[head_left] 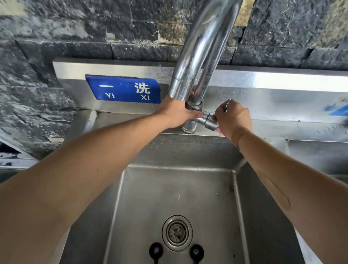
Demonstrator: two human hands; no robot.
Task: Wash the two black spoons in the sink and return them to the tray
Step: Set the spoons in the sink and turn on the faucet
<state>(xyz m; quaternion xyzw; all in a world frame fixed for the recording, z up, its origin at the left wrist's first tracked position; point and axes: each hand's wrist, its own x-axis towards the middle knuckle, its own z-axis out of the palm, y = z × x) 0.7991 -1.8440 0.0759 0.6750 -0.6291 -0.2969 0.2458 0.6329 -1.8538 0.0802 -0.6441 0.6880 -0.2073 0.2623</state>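
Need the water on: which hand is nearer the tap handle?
Right. The right hand grips the tap handle beside the faucet; the left hand holds the faucet's base, left of it.

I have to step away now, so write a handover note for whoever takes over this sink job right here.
Left hand: grips the base of the faucet column.
Right hand: fingers curled round the valve handle at the faucet's side.
Both black spoons lie on the floor of the sink, bowls up near the drain: left spoon, right spoon. Neither is held.
Done: spoons placed in the sink. No water is visible running.
Left: get water flowing, wash both spoons, return them to the tray, which is not in view.
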